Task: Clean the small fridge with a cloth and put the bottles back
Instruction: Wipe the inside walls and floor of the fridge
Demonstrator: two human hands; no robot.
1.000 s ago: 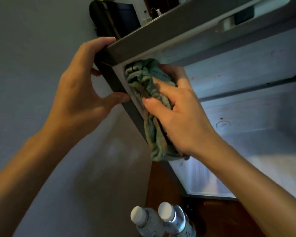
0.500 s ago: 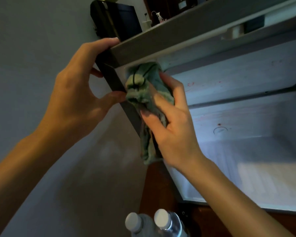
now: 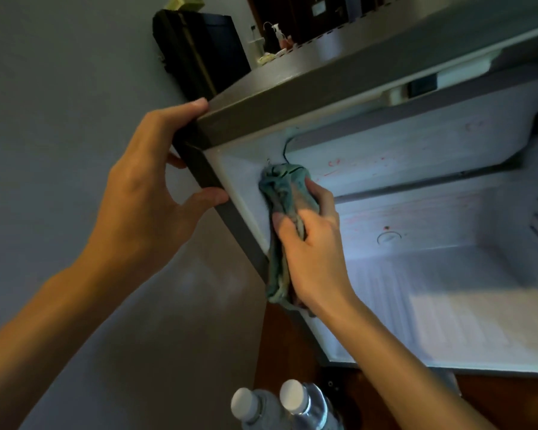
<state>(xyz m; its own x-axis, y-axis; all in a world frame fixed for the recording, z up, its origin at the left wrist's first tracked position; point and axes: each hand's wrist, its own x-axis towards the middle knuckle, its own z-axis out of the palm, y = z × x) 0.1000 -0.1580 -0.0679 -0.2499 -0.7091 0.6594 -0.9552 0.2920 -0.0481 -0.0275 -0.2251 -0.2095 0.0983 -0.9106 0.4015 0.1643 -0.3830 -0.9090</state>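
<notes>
The small dark-cased, white-lined fridge point(image 3: 323, 88) is mid-wipe: left grip point(image 3: 146, 193) clasps its top corner, right grip point(image 3: 314, 252) clutches the crumpled green cloth point(image 3: 281, 193) against the inner side wall; red-stained back next, I reckon, then the two white-capped plastic bottles point(image 3: 292, 405) below.

Single head-worn wide-angle view, close on the open fridge point(image 3: 323, 97).
The camera looks forward and down from the person's head, tilted, with the fridge filling the right and upper frame. Reaching up from the bottom edge, the left hand point(image 3: 143, 193) gripping the fridge's corner and the right hand point(image 3: 314, 252) holding the cloth point(image 3: 283, 190) sit mid-frame. Bottles point(image 3: 292, 395) show at bottom centre, seen from above.
</notes>
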